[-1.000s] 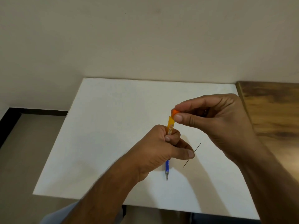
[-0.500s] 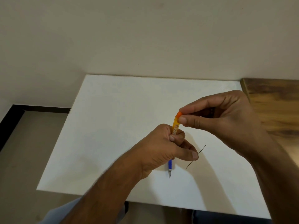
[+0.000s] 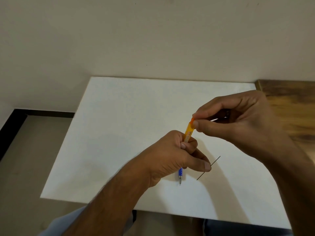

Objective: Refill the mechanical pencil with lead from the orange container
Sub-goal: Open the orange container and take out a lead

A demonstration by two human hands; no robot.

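My left hand (image 3: 172, 155) grips the orange lead container (image 3: 188, 132), which sticks up out of the fist, tilted to the right. My right hand (image 3: 238, 123) pinches the container's orange cap (image 3: 192, 119) between thumb and forefinger at the top end. The blue mechanical pencil (image 3: 180, 175) lies on the white board under my left hand; only its tip end shows. A thin dark lead (image 3: 215, 161) lies loose on the board, partly behind my left forefinger.
The white board (image 3: 122, 133) lies over a table against a beige wall. A wooden surface (image 3: 289, 106) adjoins it on the right. The board's front edge runs near my body, floor showing at the left.
The view has shifted slightly. My right hand's fingers have closed lower over the cap, so less of it shows. The left hand, pencil and loose lead stay in place.
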